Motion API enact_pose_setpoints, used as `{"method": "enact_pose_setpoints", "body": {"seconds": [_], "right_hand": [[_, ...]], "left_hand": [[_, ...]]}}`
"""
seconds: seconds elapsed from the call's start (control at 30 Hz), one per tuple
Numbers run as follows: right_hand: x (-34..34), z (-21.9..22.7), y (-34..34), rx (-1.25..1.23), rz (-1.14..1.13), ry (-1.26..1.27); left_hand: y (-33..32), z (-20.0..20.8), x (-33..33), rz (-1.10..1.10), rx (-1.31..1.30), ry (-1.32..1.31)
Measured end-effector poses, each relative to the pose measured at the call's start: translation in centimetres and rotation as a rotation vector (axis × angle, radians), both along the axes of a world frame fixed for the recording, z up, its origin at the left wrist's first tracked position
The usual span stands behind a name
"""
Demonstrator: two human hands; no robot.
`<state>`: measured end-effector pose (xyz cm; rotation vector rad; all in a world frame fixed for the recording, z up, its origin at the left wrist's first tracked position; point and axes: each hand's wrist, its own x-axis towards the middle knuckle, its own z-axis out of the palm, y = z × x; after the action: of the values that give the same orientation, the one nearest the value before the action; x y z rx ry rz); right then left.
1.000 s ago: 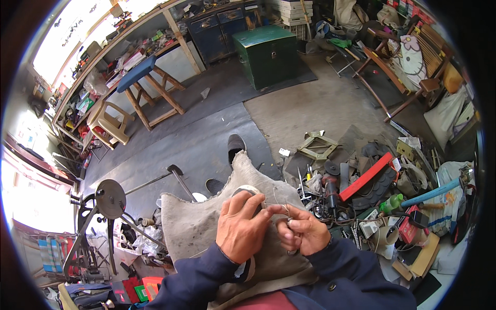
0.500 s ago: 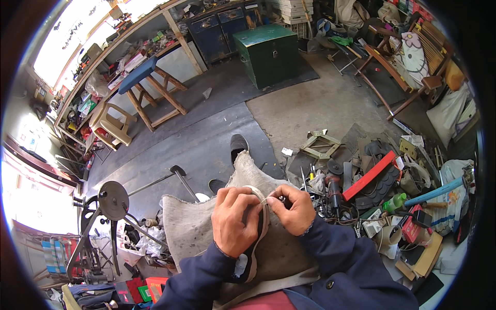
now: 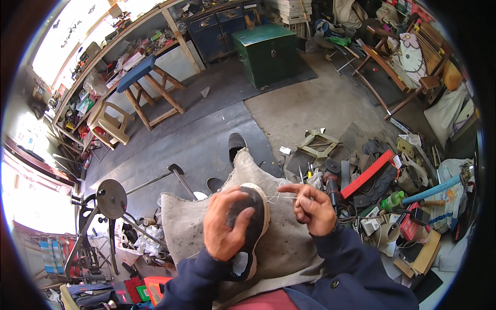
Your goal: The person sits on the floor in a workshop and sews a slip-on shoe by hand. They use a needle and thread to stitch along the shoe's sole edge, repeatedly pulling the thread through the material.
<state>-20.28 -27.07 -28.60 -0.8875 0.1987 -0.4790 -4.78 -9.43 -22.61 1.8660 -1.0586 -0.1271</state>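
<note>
A dark shoe (image 3: 251,218) with a pale sole edge lies across my lap on a grey cloth (image 3: 191,227). My left hand (image 3: 225,223) grips its upper from the left side, thumb and fingers apart on the dark fabric. Off the sole's right edge, my right hand (image 3: 313,209) is closed on a thin white thread (image 3: 276,196), its index finger reaching toward the shoe. The thread loops loosely between that finger and the sole edge. Whether a thin tool is also tucked in the right hand, I cannot make out.
On the left stands a metal stand with a round disc (image 3: 111,199). Tools and scraps crowd the floor at right, among them a red bar (image 3: 368,173) and a scissor jack (image 3: 318,143). Further off are a green chest (image 3: 266,54), a blue-topped stool (image 3: 136,74) and a folding chair (image 3: 392,72).
My right hand has moved right, away from the shoe, drawing the thread out. The left hand has let go of the thread and spread over the shoe's upper.
</note>
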Motion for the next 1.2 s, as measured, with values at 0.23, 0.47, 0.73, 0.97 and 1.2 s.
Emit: {"method": "enact_pose_setpoints", "body": {"seconds": [0.23, 0.47, 0.73, 0.97, 1.2], "right_hand": [[2.7, 0.3, -0.5, -0.061, 0.146, 0.137], [2.3, -0.5, 1.0, -0.672, -0.006, 0.249], [2.4, -0.9, 2.7, -0.894, -0.156, 0.224], [2.1, -0.9, 4.2, -0.911, -0.181, 0.244], [2.6, -2.0, 5.3, -1.055, -0.294, 0.210]], "left_hand": [[10.2, -0.3, -1.5, 0.060, 0.334, 0.367], [19.0, -4.3, -3.6, 0.493, 0.148, 0.294], [22.0, -1.5, -2.7, 0.480, -0.611, 0.716], [17.0, -0.2, -5.4, -0.010, -0.942, 1.047], [19.0, -0.9, -7.9, 0.531, -0.489, 1.143]]}}
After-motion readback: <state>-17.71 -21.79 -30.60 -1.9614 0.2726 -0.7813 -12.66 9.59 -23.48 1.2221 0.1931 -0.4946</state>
